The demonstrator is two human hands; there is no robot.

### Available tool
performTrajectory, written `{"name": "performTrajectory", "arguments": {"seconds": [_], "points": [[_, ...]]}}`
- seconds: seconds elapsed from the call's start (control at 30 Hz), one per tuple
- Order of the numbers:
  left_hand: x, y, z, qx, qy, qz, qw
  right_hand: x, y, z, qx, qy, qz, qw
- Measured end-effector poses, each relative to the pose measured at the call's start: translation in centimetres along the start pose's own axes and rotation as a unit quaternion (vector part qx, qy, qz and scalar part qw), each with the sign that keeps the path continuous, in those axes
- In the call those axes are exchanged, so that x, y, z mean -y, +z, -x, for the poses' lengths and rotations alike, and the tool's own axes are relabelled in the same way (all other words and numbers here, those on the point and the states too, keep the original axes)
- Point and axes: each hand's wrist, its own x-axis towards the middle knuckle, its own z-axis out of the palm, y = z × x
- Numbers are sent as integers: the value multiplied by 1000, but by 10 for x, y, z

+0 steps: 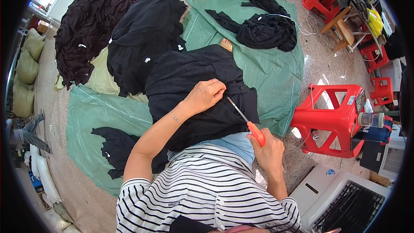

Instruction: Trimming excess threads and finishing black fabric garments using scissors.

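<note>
Black woven cloth is nearly everything here. Largest are the heaps on the green woven plastic sheet (276,69) spread over the floor: I count three big piles of black garments (142,39) ahead and to my left, one smaller tangle (263,28) further off to the right, and one loose scrap (114,146) by my left knee. Next in size come two red plastic stools (334,118) I can see whole on my right — more red ones crowd the far corner, too jumbled to count.

The black soft fabric garment (198,86) I'm working lies draped across my lap. I judge it light, limp and quick to slide, so it wants pinching right at the seam, close beside the blades. My left hand (206,95) is bunched shut on a fold of it. My right hand (269,151) is clamped around the orange handle of one small pair of thread snips (246,122), metal tip reaching toward that fold — the hands are apart.
</note>
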Motion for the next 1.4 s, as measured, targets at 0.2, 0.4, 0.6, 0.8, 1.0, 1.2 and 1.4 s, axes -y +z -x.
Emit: {"name": "performTrajectory", "arguments": {"seconds": [0.2, 0.4, 0.6, 0.8, 1.0, 1.2, 1.4], "points": [[-5, 3, -7, -8, 6, -33, 999, -9, 0, 2, -23, 13, -36, 999], [-27, 5, -64, 238, 40, -45, 969, -17, -16, 3, -50, 85, -14, 995], [-9, 21, -95, 356, -7, -112, 928, -22, -13, 7, -48, 76, -12, 996], [-1, 18, -84, 305, -23, -40, 951, -25, -4, 1, -54, 45, -12, 997], [8, 22, -74, 244, 19, -24, 969, -26, 0, -4, -51, 39, 6, 998], [4, 18, -72, 243, 4, -24, 970, -21, -4, -5, -35, 48, 4, 998], [-14, -16, -42, 48, -49, 95, 993, -23, -7, 5, -72, 56, -41, 995]]}}
